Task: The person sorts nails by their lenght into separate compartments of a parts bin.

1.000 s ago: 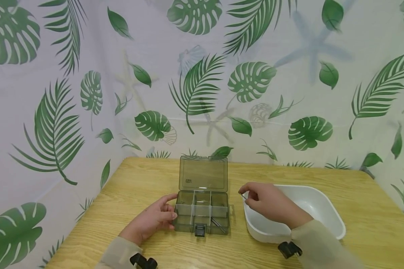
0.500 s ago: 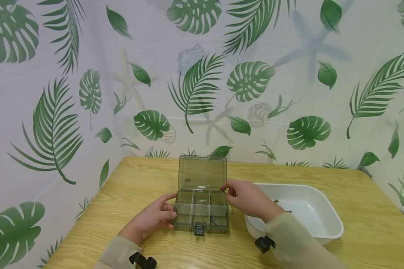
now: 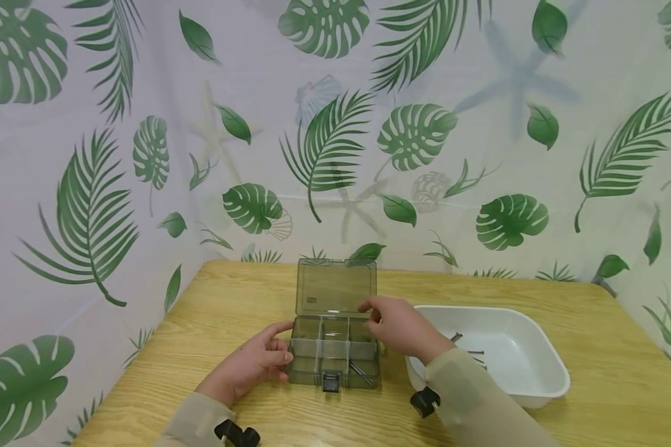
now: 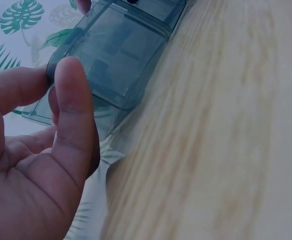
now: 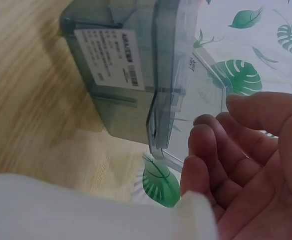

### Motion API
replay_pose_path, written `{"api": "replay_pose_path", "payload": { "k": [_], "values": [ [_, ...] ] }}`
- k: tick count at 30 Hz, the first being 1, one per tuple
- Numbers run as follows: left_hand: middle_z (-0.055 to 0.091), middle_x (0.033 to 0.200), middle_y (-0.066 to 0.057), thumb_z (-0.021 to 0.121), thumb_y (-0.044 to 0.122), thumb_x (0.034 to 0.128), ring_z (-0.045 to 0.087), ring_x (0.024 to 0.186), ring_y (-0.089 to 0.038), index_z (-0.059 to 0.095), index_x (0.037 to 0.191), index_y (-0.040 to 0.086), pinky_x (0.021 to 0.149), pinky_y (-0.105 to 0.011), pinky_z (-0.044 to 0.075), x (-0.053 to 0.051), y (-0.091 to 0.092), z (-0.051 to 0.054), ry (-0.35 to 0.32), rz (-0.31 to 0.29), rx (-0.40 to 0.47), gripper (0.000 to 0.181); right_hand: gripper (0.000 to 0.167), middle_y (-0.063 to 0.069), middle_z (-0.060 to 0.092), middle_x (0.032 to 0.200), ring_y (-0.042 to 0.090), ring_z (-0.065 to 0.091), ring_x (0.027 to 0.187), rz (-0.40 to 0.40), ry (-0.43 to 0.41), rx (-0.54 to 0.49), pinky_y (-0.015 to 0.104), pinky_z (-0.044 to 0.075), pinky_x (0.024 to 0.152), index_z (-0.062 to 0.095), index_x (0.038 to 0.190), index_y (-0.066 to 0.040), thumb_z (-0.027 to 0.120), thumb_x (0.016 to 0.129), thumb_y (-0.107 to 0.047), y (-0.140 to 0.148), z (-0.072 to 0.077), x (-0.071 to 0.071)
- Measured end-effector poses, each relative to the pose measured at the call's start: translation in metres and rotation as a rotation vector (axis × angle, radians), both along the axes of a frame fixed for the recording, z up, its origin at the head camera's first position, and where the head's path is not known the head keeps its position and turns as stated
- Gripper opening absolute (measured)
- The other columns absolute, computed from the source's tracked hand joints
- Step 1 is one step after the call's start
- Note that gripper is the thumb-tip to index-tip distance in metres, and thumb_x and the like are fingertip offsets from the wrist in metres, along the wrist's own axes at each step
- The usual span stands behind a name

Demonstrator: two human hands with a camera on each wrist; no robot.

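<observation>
A leaf-printed cloth (image 3: 335, 136) hangs behind everything, and the wood-grained desk (image 3: 632, 372) runs back to it. At 3 o'clock from the middle sits the white basin (image 3: 522, 351), just beside the box, probably so its contents lie within easy reach of the right arm. The smoky see-through box (image 3: 334, 357) stands flat on the desk, its lid (image 3: 335, 288) tipped back towards 12 o'clock, which leaves every compartment uncovered from above. At the box's 9 o'clock side the left hand (image 3: 254, 363) grips the wall with thumb and bent fingers, I'd say to keep so light a thing from sliding. The right hand (image 3: 402, 326) hovers at the 2 o'clock corner, fingers loosely curled, thumb apart from them, with nothing visible in its hold; whether it brushes the rim I can't tell. Thin metal pieces (image 3: 361, 372) lie slanted in the 5 o'clock compartment, seemingly leaning where they fit. Similar pieces (image 3: 476, 352) lie in the basin, towards its 9 o'clock side.
</observation>
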State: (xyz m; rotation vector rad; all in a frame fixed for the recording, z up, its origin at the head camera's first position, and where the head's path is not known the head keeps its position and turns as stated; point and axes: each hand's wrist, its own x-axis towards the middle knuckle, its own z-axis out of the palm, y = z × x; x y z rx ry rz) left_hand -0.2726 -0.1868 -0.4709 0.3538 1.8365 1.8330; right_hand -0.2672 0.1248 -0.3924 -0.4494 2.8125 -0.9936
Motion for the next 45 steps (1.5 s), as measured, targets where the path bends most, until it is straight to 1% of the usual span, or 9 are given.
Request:
{"api": "replay_pose_path", "payload": {
  "k": [11, 18, 20, 25, 27, 34, 37, 40, 45],
  "values": [
    [0.049, 0.097, -0.008, 0.062, 0.009, 0.1006, 0.052, 0.079, -0.019, 0.021, 0.161, 0.013, 0.073, -0.035, 0.057, -0.001, 0.0, 0.0, -0.009, -0.001, -0.005, 0.073, 0.031, -0.003, 0.064, 0.095, 0.016, 0.055, 0.065, -0.007, 0.013, 0.003, 0.034, 0.046, 0.057, 0.066, 0.13, -0.014, 0.065, 0.099, -0.015, 0.007, 0.0, 0.002],
    [0.049, 0.096, -0.007, 0.061, 0.007, 0.1001, 0.053, 0.079, -0.019, 0.021, 0.161, 0.011, 0.073, -0.035, 0.057, 0.0, 0.0, -0.001, -0.002, 0.005, -0.007, 0.073, 0.031, -0.006, 0.064, 0.096, 0.012, 0.06, 0.085, 0.023, 0.046, -0.003, 0.034, 0.05, 0.066, 0.066, 0.129, -0.019, 0.066, 0.098, -0.018, 0.017, 0.002, 0.006],
    [0.049, 0.096, -0.007, 0.062, 0.007, 0.0998, 0.053, 0.079, -0.019, 0.021, 0.161, 0.011, 0.073, -0.035, 0.057, 0.0, 0.0, -0.001, 0.0, 0.008, -0.01, 0.073, 0.031, -0.007, 0.064, 0.096, 0.011, 0.06, 0.087, 0.036, 0.055, 0.002, 0.035, 0.051, 0.069, 0.066, 0.129, -0.019, 0.065, 0.099, -0.019, 0.021, 0.003, 0.007],
    [0.049, 0.095, -0.007, 0.062, 0.006, 0.0996, 0.052, 0.078, -0.019, 0.021, 0.161, 0.01, 0.072, -0.035, 0.057, 0.001, 0.001, -0.001, -0.003, 0.014, -0.012, 0.074, 0.032, -0.007, 0.064, 0.096, 0.011, 0.06, 0.087, 0.067, 0.062, 0.007, 0.037, 0.051, 0.074, 0.065, 0.131, -0.016, 0.064, 0.1, -0.021, 0.032, 0.008, 0.011],
    [0.048, 0.095, -0.007, 0.062, 0.006, 0.0995, 0.052, 0.078, -0.019, 0.021, 0.161, 0.01, 0.072, -0.035, 0.057, 0.001, 0.001, 0.0, -0.002, 0.011, -0.01, 0.074, 0.032, -0.007, 0.064, 0.097, 0.012, 0.06, 0.087, 0.073, 0.066, 0.012, 0.038, 0.051, 0.074, 0.065, 0.131, -0.014, 0.063, 0.1, -0.022, 0.038, 0.009, 0.013],
    [0.049, 0.095, -0.007, 0.062, 0.007, 0.1001, 0.052, 0.079, -0.019, 0.021, 0.161, 0.01, 0.073, -0.035, 0.057, 0.001, 0.002, 0.002, 0.008, 0.001, -0.006, 0.074, 0.029, -0.008, 0.064, 0.099, 0.011, 0.06, 0.088, 0.049, 0.071, 0.051, 0.037, 0.052, 0.075, 0.065, 0.129, -0.02, 0.063, 0.1, -0.023, 0.063, 0.006, 0.017],
    [0.049, 0.094, -0.007, 0.062, 0.008, 0.1001, 0.053, 0.08, -0.02, 0.022, 0.161, 0.011, 0.074, -0.036, 0.058, 0.001, 0.002, 0.002, 0.004, 0.006, -0.011, 0.073, 0.029, -0.007, 0.064, 0.097, 0.012, 0.06, 0.082, 0.035, 0.06, 0.055, 0.036, 0.051, 0.07, 0.066, 0.128, -0.018, 0.063, 0.099, -0.022, 0.078, 0.004, 0.019],
    [0.049, 0.094, -0.007, 0.062, 0.008, 0.0998, 0.053, 0.08, -0.02, 0.022, 0.161, 0.011, 0.074, -0.036, 0.058, 0.002, 0.002, 0.002, 0.002, 0.014, -0.021, 0.074, 0.032, -0.003, 0.064, 0.098, 0.015, 0.061, 0.079, 0.011, 0.023, 0.04, 0.035, 0.051, 0.066, 0.065, 0.13, -0.014, 0.064, 0.099, -0.021, 0.094, 0.002, 0.02],
    [0.049, 0.094, -0.007, 0.062, 0.008, 0.0991, 0.053, 0.082, -0.02, 0.021, 0.161, 0.01, 0.074, -0.037, 0.058, 0.002, 0.001, 0.003, 0.003, 0.023, -0.029, 0.074, 0.035, -0.003, 0.065, 0.101, 0.015, 0.061, 0.086, -0.012, 0.004, 0.086, 0.034, 0.05, 0.066, 0.064, 0.131, -0.012, 0.066, 0.098, -0.023, 0.12, -0.005, 0.02]
  ]
}}
